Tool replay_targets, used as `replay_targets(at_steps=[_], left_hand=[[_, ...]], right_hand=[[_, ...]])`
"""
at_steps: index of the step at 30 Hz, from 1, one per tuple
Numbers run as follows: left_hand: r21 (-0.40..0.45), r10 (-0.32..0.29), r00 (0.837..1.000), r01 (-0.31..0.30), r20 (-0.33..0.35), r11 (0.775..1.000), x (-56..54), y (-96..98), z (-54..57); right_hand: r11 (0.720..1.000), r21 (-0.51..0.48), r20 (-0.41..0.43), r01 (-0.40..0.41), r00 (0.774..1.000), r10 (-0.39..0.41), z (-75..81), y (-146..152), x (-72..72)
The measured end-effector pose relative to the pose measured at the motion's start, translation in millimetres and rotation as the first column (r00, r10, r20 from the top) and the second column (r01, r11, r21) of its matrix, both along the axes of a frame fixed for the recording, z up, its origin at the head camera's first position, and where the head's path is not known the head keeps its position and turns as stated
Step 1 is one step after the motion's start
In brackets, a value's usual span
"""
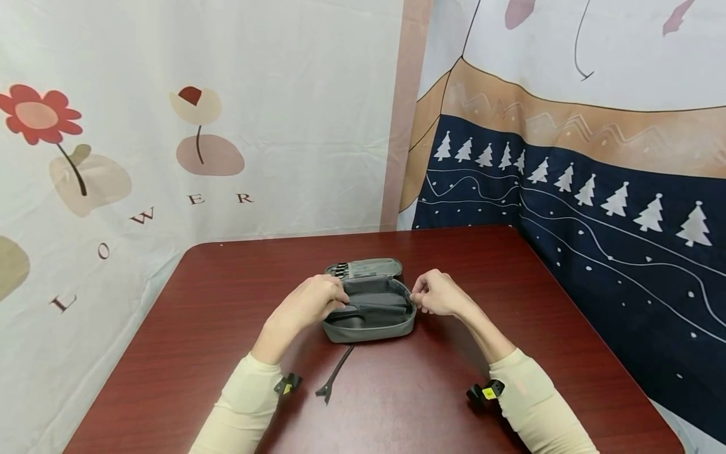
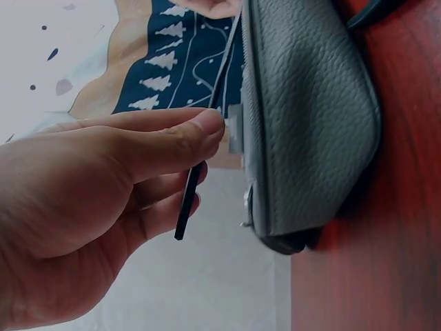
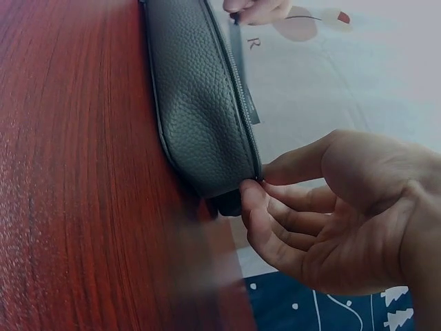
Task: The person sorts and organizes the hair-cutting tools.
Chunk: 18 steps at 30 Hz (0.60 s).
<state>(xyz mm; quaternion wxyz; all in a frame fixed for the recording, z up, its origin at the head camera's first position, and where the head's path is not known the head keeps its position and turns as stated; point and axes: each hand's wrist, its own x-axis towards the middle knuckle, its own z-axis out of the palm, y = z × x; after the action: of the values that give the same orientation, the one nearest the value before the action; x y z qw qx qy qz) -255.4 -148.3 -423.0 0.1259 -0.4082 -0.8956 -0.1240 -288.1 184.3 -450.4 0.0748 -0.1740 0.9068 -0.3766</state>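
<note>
A gray case (image 1: 371, 332) sits between the left hand (image 1: 312, 301), pinching a thin dark strip (image 2: 186, 214) at its opening, and the right hand (image 1: 442, 293), pinching its rim (image 3: 252, 148); pebbled, lid (image 1: 374, 267) folded back.

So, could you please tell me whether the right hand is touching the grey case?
Touching: the right wrist view plainly shows fingertips of the right hand pinching the zippered rim of the grey case near one end.
</note>
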Motion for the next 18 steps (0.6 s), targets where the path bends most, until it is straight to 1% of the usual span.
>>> replay_targets(at_steps=[2, 5, 8, 10, 11, 13, 15, 17, 18], left_hand=[[-0.014, -0.003, 0.999, 0.003, 0.032, 1.000, -0.3, 4.3, -2.0], [-0.023, 0.002, 0.998, -0.001, 0.058, 1.000, -0.2, 8.9, -5.4], [-0.016, -0.009, 0.999, 0.010, 0.054, 1.000, -2.2, 11.1, -10.7], [-0.003, -0.030, 0.998, 0.030, 0.050, 1.000, -7.3, 10.4, -17.2], [0.012, -0.058, 0.997, 0.058, 0.041, 0.998, -18.1, 6.7, -31.3], [0.025, -0.083, 0.996, 0.083, 0.039, 0.996, -31.4, 3.3, -50.3], [0.036, -0.110, 0.993, 0.108, 0.041, 0.993, -52.0, -0.9, -79.9], [0.033, -0.116, 0.992, 0.114, 0.051, 0.993, -70.8, -4.3, -107.6], [0.020, -0.100, 0.993, 0.099, 0.054, 0.995, -72.5, -3.1, -111.5]], right_hand=[[1.000, 0.004, -0.005, -0.001, 1.000, 0.001, 0.4, 0, 0.4], [1.000, 0.011, -0.015, -0.005, 1.000, 0.005, 0.6, 0, 0.5], [1.000, 0.015, -0.018, -0.008, 1.000, 0.008, 0.3, 0, 0.1], [1.000, 0.019, -0.020, -0.010, 1.000, 0.010, 0.2, 0, -0.1], [1.000, 0.020, -0.019, -0.010, 1.000, 0.010, 0.6, 0, 0.0], [1.000, 0.018, -0.020, -0.011, 1.000, 0.011, 0.2, 0, -0.5], [1.000, 0.017, -0.022, -0.013, 1.000, 0.013, 0.2, 0, -0.6], [1.000, 0.014, -0.021, -0.014, 1.000, 0.014, 0.4, 0, -0.5], [1.000, 0.014, -0.020, -0.014, 1.000, 0.014, 0.5, 0, -0.5]])
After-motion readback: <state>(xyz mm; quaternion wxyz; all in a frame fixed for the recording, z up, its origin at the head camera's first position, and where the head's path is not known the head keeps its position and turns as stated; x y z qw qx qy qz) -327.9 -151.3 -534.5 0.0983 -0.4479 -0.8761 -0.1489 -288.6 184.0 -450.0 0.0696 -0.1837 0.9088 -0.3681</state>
